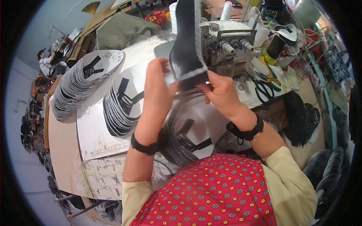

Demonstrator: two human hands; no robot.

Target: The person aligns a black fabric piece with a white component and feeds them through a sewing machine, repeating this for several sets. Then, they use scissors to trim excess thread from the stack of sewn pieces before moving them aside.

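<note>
In front of the sewing machine, both my hands hold up a black fabric piece [184,41] with a pale fuzzy edge, shaped somewhat like a shoe sole. My right hand [224,92] pinches its lower right corner between thumb and fingers. On the other side, my left hand [156,83] is closed at the lower left edge, its thumb on a dark band; what its curled fingers touch is partly hidden. Below my hands lies a stack of grey-edged sole-shaped pieces [181,145] with black strips on top. Left of my left forearm sits a similar stack [118,116].
The sewing machine [230,47] stands beyond my right hand. Black-handled scissors [264,90] and orange-handled pliers [272,80] lie right of it. Another stack of soles [79,86] is far left. A white thread cone [226,11] stands behind; dark pieces [299,118] lie right.
</note>
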